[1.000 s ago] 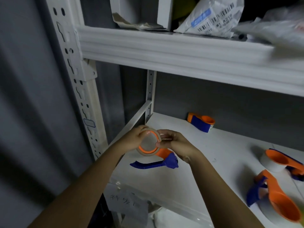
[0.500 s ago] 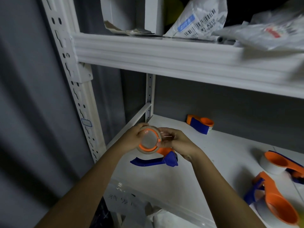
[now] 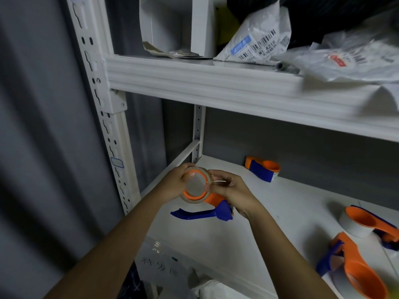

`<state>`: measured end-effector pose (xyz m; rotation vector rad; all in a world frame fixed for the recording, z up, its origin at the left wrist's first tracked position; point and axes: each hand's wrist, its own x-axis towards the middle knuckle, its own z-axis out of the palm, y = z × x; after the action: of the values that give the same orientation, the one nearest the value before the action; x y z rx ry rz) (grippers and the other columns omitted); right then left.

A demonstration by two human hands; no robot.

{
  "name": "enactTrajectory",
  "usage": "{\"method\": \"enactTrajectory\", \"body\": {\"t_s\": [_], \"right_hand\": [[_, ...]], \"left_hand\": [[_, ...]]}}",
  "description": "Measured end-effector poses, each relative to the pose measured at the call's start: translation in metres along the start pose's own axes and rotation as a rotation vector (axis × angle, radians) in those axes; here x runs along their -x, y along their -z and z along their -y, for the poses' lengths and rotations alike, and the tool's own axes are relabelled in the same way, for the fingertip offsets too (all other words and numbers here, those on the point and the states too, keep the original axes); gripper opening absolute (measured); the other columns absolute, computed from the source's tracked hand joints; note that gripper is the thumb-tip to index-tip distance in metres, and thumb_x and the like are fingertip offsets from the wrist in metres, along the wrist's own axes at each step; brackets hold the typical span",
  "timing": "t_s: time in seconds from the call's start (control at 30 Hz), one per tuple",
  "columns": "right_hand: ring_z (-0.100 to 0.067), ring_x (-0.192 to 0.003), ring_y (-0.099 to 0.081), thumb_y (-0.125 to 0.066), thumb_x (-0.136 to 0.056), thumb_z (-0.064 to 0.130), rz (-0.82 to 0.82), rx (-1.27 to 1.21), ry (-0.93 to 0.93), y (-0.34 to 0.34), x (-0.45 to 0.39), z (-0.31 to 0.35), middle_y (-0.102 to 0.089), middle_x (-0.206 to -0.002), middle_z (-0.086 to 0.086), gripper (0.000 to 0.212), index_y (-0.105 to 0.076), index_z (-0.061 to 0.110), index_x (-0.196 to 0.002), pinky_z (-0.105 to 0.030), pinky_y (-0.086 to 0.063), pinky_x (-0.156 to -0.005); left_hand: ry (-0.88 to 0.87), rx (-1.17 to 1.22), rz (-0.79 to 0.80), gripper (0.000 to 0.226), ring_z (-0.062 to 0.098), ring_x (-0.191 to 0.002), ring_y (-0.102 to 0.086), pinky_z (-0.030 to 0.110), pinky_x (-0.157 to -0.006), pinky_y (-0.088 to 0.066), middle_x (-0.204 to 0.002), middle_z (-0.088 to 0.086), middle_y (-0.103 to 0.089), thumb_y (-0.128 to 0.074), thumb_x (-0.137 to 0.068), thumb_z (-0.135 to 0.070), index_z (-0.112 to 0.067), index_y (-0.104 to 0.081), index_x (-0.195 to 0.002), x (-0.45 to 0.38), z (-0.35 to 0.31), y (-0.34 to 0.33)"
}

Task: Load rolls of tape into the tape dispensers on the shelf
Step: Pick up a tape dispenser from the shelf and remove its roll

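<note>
Person stands at a white shelf (image 3: pixel 280 214), both hands up over its front-left corner. Left hand (image 3: pixel 172 186) grips a tape roll (image 3: pixel 195 186) w/ an orange core, fingers curled round its left rim, thumb on the top edge. Right hand (image 3: pixel 232 190) sits just right of the roll, thumb & forefinger pinching the loose tape end (image 3: pixel 218 181) pulled off the roll's right side. Roll is held in the air, face turned to the camera, tilted a bit.

Directly under the hands lies an orange/blue dispenser (image 3: pixel 207 210) on the shelf, blue handle pointing left; roll overlaps its orange part in view, can't tell if they touch.

Other dispensers on the same shelf: one at the back (image 3: pixel 262 171) near the wall, well apart from the hands; two at far right, one (image 3: pixel 371 225) seated on a white roll, the other (image 3: pixel 358 268) nearer the front edge, also over something white.

Upper shelf (image 3: pixel 205 83) carries a white box (image 3: pixel 179 29) & plastic bags (image 3: pixel 259 39) w/ barcode labels. White slotted upright (image 3: pixel 103 104) at left. A label w/ handwriting (image 3: pixel 159 264) hangs on the lower shelf's front edge; text unreadable.
</note>
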<state>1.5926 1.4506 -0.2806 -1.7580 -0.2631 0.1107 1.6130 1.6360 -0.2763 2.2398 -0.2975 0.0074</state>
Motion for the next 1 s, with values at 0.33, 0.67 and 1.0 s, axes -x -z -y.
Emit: {"method": "enactTrajectory", "body": {"t_s": [0.33,0.67,1.0], "right_hand": [[-0.018,-0.093,-0.064,-0.066,-0.080,0.000,-0.049,-0.022,0.101,0.000,0.005,-0.001,-0.068,-0.095,0.003,0.037,-0.063,0.031,-0.099,-0.019,-0.054,-0.075],[-0.005,-0.094,-0.051,-0.057,-0.092,0.017,-0.088,0.447,0.162,0.014,0.004,0.000,-0.047,-0.118,0.001,0.040,-0.052,0.021,-0.132,-0.009,-0.041,-0.076],[-0.017,-0.097,-0.063,-0.054,-0.088,0.007,-0.035,0.623,0.128,0.015,0.003,-0.003,-0.067,-0.105,-0.004,0.028,-0.059,0.015,-0.115,-0.028,-0.051,-0.087]], "left_hand": [[-0.016,-0.069,0.069,0.043,0.015,-0.116,-0.053,0.031,-0.102,-0.043,-0.130,0.002,-0.052,-0.040,-0.100,-0.019,-0.021,-0.032,-0.142,0.006,-0.011,-0.001],[-0.020,-0.210,-0.206,0.036,0.020,-0.112,-0.059,0.040,-0.097,-0.050,-0.121,0.003,-0.062,-0.049,-0.095,-0.017,-0.022,-0.048,-0.130,0.003,-0.022,-0.029],[0.171,-0.105,0.137,0.071,0.020,-0.107,-0.052,0.041,-0.095,-0.048,-0.117,0.004,-0.049,-0.057,-0.072,-0.070,-0.017,-0.046,-0.119,0.008,-0.033,-0.015]]}}
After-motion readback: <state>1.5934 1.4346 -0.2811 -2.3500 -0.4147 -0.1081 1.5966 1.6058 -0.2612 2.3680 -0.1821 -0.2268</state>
